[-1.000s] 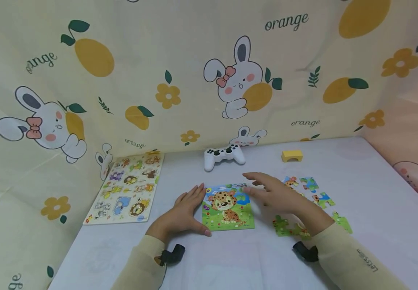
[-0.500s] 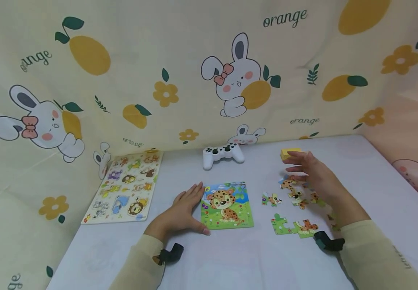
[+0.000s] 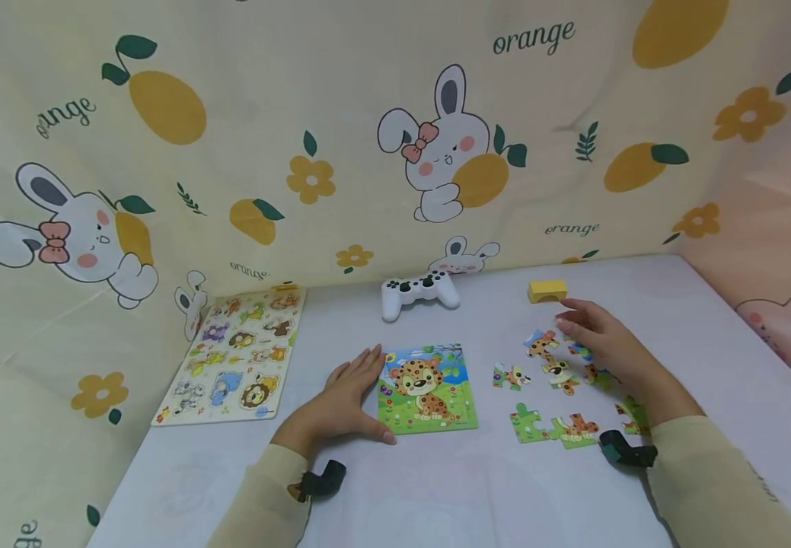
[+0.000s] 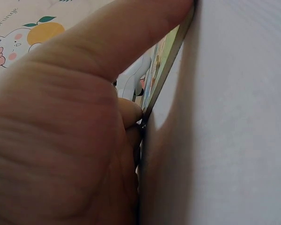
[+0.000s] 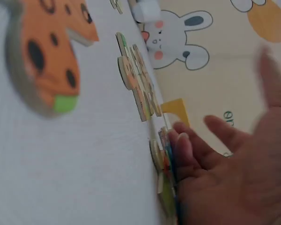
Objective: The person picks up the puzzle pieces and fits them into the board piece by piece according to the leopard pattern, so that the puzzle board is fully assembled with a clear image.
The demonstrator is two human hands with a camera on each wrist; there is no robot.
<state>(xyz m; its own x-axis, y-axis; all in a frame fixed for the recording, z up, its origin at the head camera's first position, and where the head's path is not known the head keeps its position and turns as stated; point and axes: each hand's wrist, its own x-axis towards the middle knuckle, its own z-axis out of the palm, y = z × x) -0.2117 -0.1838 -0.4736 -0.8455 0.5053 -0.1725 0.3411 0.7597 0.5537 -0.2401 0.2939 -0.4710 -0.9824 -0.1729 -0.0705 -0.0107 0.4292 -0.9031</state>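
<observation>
The leopard puzzle board [image 3: 450,407], square with a blue and green scene, lies flat mid-table. My left hand [image 3: 343,399] rests on the table at its left side, fingers extended along the edge and thumb near the lower left corner. In the left wrist view the thumb touches or nearly touches the edge of the board [image 4: 161,75]. To the right lie several loose jigsaw pieces [image 3: 559,375] with leopard, grass and sky parts. Over the far right ones hovers my right hand [image 3: 604,346], fingers loosely bent and apart, with nothing seen held. It hides some pieces.
A white game controller [image 3: 419,294] sits near the back wall. Right of it stands a yellow arch block [image 3: 547,291], close to my right fingertips. A wooden animal peg board [image 3: 231,365] lies at the left. Patterned cloth [image 3: 340,114] hangs behind the white table.
My right hand moved right from the board to over the loose pieces, then lowered slightly. A small piece now shows left of the loose group. The left hand stays by the board.
</observation>
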